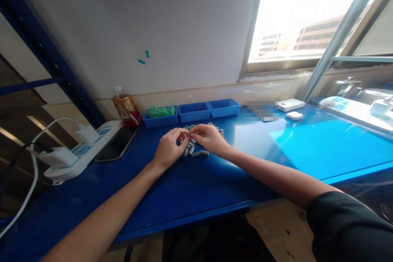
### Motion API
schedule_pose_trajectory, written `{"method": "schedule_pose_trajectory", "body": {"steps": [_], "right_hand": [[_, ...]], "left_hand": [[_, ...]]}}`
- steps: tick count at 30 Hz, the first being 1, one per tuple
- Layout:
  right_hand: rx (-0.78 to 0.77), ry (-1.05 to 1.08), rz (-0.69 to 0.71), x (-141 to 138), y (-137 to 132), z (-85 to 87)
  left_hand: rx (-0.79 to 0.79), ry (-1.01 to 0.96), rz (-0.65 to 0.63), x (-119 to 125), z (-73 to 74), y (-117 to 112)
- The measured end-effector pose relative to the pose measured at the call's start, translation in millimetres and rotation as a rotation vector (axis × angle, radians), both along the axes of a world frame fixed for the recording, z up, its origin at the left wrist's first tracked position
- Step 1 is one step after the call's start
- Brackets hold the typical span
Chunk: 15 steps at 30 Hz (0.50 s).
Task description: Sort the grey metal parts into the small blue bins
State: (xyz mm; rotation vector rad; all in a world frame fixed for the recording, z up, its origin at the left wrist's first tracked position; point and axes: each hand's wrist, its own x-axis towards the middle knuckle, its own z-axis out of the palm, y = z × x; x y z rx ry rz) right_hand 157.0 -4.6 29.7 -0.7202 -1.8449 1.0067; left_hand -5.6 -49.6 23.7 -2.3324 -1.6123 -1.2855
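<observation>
Several small silvery metal cylinders point(204, 153) lie in a loose pile on the blue table point(172, 200). Over the pile, my left hand point(170, 145) is closed, its thumb and fingers pinched together. My right hand point(209, 137) meets it from the right, also pinching, with its fingertips against those of the left. Whatever sits between the fingertips is too small and too covered to make out. Part of the pile is hidden behind both hands.
Behind the pile stand three blue bins: one with green plastic point(161, 111), a middle bin point(194, 117) and a right bin point(224, 113). At left are a bottle point(125, 108), a phone point(117, 144) and a power strip point(55, 175). White devices point(291, 105) lie at right.
</observation>
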Motion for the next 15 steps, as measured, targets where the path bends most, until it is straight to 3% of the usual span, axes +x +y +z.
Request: {"method": "schedule_pose_trajectory", "body": {"steps": [7,15], "right_hand": [[0.192,-0.209,-0.07,4.9,0.1,-1.1],[0.263,-0.252,-0.069,3.9,-3.5,-0.7]], "left_hand": [[-0.017,-0.027,-0.003,2.9,-4.0,0.8],[0.021,-0.023,-0.032,3.8,4.4,-2.9]]}}
